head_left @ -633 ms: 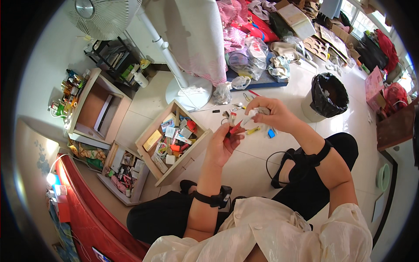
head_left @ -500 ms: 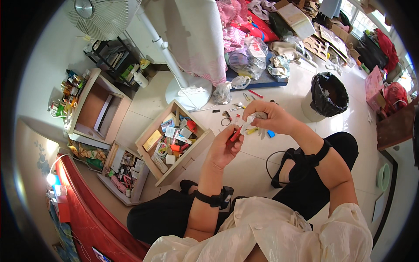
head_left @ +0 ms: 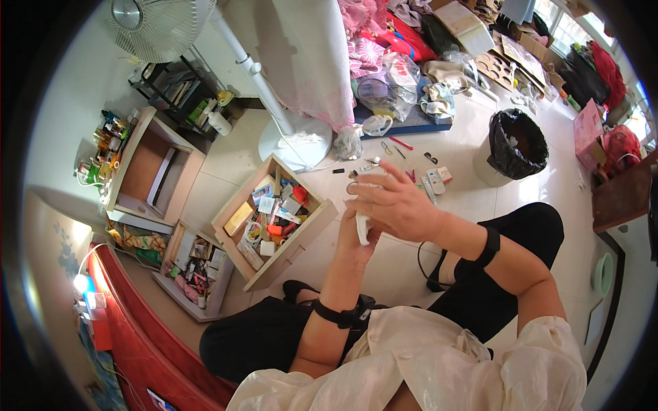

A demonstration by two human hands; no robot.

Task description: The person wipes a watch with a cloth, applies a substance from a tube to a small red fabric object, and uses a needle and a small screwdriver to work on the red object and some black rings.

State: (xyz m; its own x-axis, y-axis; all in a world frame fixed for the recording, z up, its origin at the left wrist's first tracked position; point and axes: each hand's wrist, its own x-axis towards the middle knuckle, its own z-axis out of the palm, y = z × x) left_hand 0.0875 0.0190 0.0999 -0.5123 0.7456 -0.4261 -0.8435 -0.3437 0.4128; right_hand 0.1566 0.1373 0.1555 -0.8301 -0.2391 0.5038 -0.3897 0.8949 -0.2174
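Observation:
My right hand (head_left: pixel 401 205) lies across the front of my left hand, its fingers long and lightly curved. A crumpled white tissue (head_left: pixel 363 229) shows beneath the right palm, pressed between the two hands. My left hand (head_left: pixel 351 246) is held upright under it; its fingers are hidden, and so is anything in them. Beyond the hands, small things lie on the tiles: a red pen-like stick (head_left: pixel 401 144), a dark looped item (head_left: pixel 430 158) and small white boxes (head_left: pixel 436 179). Left of the hands sits a pulled-out wooden drawer (head_left: pixel 291 259) full of small odds and ends.
A bin with a black liner (head_left: pixel 519 147) stands at the right. The white fan base (head_left: pixel 284 154) is at the far middle. A smaller drawer (head_left: pixel 197 315) and an open wooden cabinet (head_left: pixel 185 185) are at the left. Bags and cloths (head_left: pixel 391 96) pile up behind.
The right hand has come left and down over the left hand, bringing the tissue with it. A red object seen in the left hand before is now hidden. White boxes on the floor are uncovered.

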